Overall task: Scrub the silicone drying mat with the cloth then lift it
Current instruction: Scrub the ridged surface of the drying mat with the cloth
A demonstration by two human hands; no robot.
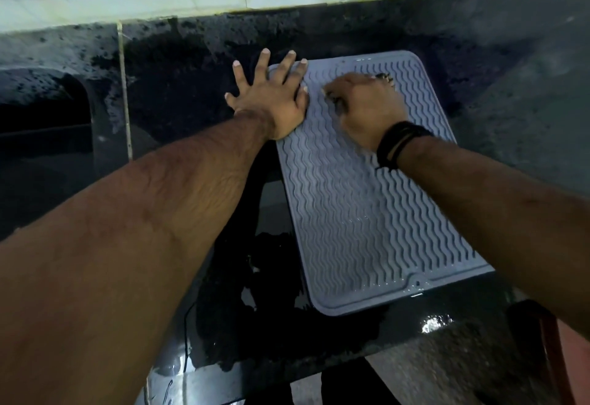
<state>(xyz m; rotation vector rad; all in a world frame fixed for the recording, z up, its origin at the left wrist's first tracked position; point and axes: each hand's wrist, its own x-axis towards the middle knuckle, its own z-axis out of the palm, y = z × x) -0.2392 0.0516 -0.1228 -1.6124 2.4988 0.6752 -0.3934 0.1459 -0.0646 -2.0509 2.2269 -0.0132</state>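
The grey mat lies flat on the wet bench; my left hand presses its far corner, fingers spread; my right hand clenches something barely visible, probably the cloth; slick water could let the mat skid.

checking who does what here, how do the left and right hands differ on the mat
The left hand lies flat with fingers spread, pressing the far left corner of the grey silicone drying mat and partly overhanging onto the wet black counter. The right hand is curled into a fist further right on the mat; the cloth it may grip is barely visible. Only the right wrist wears a black band. Both rest on the mat's far end.
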